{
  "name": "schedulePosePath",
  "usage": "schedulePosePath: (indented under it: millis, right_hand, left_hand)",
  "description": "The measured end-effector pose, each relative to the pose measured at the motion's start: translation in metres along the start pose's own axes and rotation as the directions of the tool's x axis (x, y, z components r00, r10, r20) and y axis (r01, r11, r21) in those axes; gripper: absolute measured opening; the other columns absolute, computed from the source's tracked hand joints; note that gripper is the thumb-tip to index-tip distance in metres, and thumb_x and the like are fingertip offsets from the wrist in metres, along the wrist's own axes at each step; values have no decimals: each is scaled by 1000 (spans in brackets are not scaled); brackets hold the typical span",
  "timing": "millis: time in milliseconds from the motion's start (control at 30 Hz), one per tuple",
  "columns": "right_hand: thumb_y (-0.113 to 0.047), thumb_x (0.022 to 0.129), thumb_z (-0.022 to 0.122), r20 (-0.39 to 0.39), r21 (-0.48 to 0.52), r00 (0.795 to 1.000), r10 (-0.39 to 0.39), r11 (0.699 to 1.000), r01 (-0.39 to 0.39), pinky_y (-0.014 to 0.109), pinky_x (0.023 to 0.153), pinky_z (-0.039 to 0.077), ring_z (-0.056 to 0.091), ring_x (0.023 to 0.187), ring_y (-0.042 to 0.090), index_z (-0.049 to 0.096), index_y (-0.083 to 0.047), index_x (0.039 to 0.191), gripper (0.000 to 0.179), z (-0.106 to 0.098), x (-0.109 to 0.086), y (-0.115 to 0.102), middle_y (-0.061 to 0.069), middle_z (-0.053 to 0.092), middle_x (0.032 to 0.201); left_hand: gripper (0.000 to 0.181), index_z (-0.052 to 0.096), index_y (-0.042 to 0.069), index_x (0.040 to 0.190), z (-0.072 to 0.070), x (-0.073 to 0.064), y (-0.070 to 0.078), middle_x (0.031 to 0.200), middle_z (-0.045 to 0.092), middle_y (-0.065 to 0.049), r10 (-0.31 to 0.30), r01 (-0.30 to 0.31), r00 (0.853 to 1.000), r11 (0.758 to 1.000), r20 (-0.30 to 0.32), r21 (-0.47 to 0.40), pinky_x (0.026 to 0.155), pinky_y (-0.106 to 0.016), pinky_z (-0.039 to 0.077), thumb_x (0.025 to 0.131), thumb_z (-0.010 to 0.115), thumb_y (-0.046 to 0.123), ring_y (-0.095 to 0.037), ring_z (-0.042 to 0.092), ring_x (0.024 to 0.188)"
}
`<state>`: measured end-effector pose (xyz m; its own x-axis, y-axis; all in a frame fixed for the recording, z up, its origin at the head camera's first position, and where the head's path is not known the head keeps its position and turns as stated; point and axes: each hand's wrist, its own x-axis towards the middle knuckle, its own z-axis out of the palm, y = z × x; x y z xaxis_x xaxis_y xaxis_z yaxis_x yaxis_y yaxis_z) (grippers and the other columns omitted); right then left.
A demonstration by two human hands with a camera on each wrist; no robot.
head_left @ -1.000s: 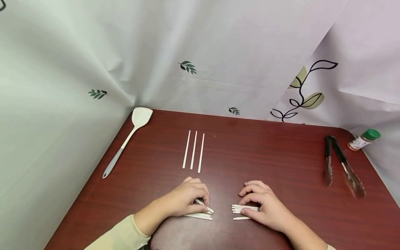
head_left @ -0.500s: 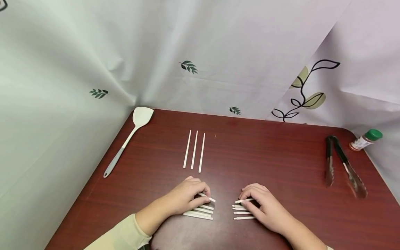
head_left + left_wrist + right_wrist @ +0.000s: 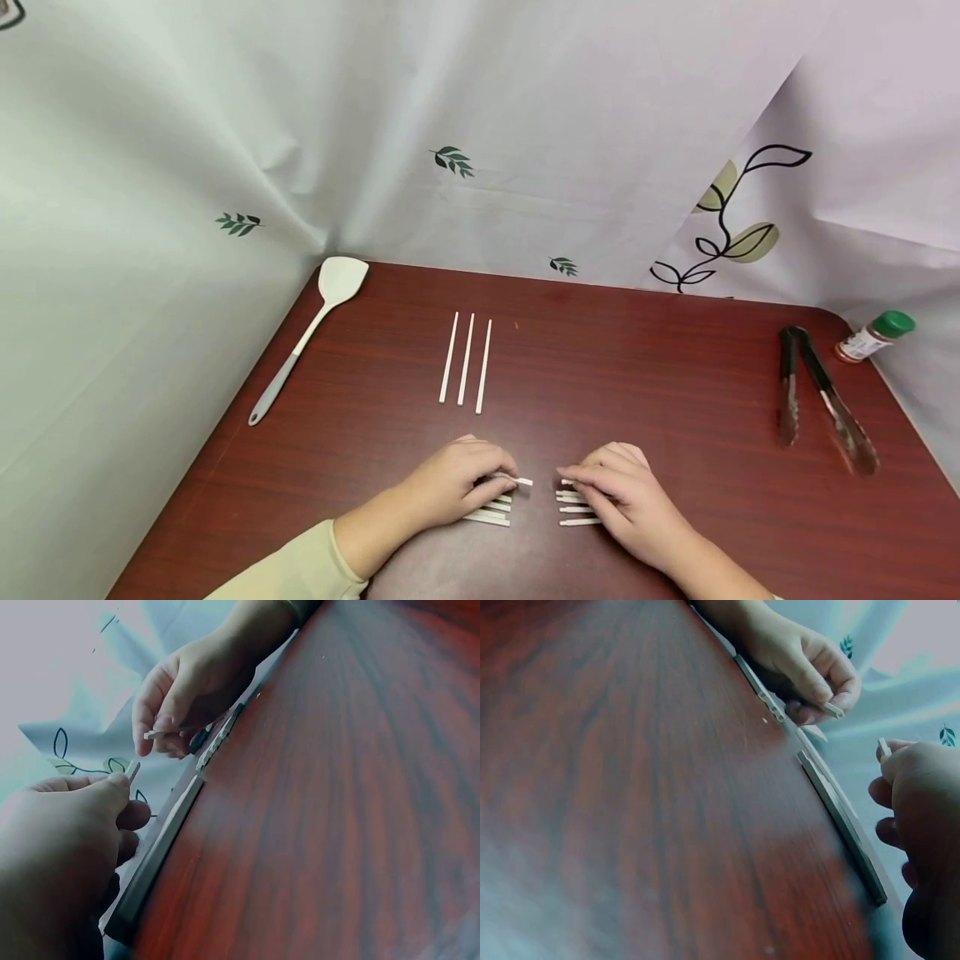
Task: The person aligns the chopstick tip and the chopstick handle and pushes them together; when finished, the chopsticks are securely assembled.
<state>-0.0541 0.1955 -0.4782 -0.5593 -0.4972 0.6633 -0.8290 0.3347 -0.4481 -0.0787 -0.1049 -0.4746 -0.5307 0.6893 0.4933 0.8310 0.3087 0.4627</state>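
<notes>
My left hand (image 3: pixel 457 487) pinches a thin white chopstick half (image 3: pixel 525 482) between thumb and fingers, its square end pointing right. Facing it, my right hand (image 3: pixel 636 504) pinches another chopstick half (image 3: pixel 567 482) with a narrower tip pointing left. A small gap parts the two ends. In the left wrist view both held pieces, the left one (image 3: pixel 133 771) and the right one (image 3: pixel 154 735), are raised above the tabletop. Several loose halves (image 3: pixel 491 516) lie under my left hand, and several with stepped tips (image 3: pixel 573 510) lie by my right, partly hidden.
Three long white chopsticks (image 3: pixel 466 358) lie side by side farther back on the dark red table (image 3: pixel 637 367). A white spatula (image 3: pixel 307 333) lies at left. Tongs (image 3: pixel 821 392) and a green-capped spice bottle (image 3: pixel 873 335) are at right. Curtains hang behind.
Each hand has lifted one half from its group on the table. My left hand has moved right, so the two held ends are nearer each other.
</notes>
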Motion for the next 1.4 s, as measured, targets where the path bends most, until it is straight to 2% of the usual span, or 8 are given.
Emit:
schedulePosePath:
  millis: [133,200,367,500,767,967,1233,1400]
  right_hand:
    - [-2,97,70,36,12,999,12,1000,-13,29,98,38,63,97,7,78,-17,120,28,2,0,-1,-11,70,105]
    - [3,91,72,47,16,999,19,1000,-19,29,95,40,63,97,7,78,-17,121,36,1,-1,-1,-11,69,106]
    - [-10,104,66,18,9,1000,-10,1000,10,32,95,40,65,95,8,79,-16,119,20,3,0,-3,-9,70,103]
    - [-21,112,57,-19,23,998,-57,998,58,33,96,39,65,93,10,79,-13,116,24,5,2,-5,-7,70,99]
    - [-15,110,61,-33,101,998,-58,993,61,26,86,44,63,91,11,78,-10,118,20,9,3,-14,-3,69,99]
    - [-21,112,57,-56,59,998,-41,997,45,27,85,46,64,90,12,80,-11,116,25,11,2,-16,-3,70,99]
    - [-17,111,58,-52,103,996,-79,991,84,23,82,51,64,90,14,79,-6,117,24,12,4,-17,-1,69,99]
    - [-17,111,59,-55,97,994,-96,990,101,23,81,51,64,90,13,79,-5,117,24,11,6,-18,-2,69,99]
  left_hand:
    - [11,74,17,109,2,0,1,101,73,10,46,-46,998,999,-34,0,95,-25,52,99,75,12,1,65,93]
    - [15,74,17,110,3,0,1,101,73,11,49,-48,997,999,-53,14,91,-24,52,98,74,10,1,63,90]
    - [17,74,16,111,3,2,0,103,74,10,80,-78,993,997,-84,21,91,-26,52,96,76,9,-1,68,95]
    - [18,74,15,110,3,3,0,102,76,8,95,-95,991,995,-99,10,93,-26,53,94,80,9,-2,71,96]
    - [19,75,14,107,7,5,4,94,75,9,113,-119,986,992,-122,-36,86,-22,53,90,84,10,1,65,81]
    - [17,76,15,105,8,5,6,93,75,10,112,-121,984,991,-137,-60,82,-20,53,91,84,10,3,62,77]
    - [15,77,15,105,9,4,7,91,75,10,134,-143,982,988,-131,-65,77,-17,50,91,83,12,4,58,73]
    - [14,77,15,105,9,4,8,91,75,10,143,-151,982,987,-126,-61,75,-16,49,93,82,12,4,58,72]
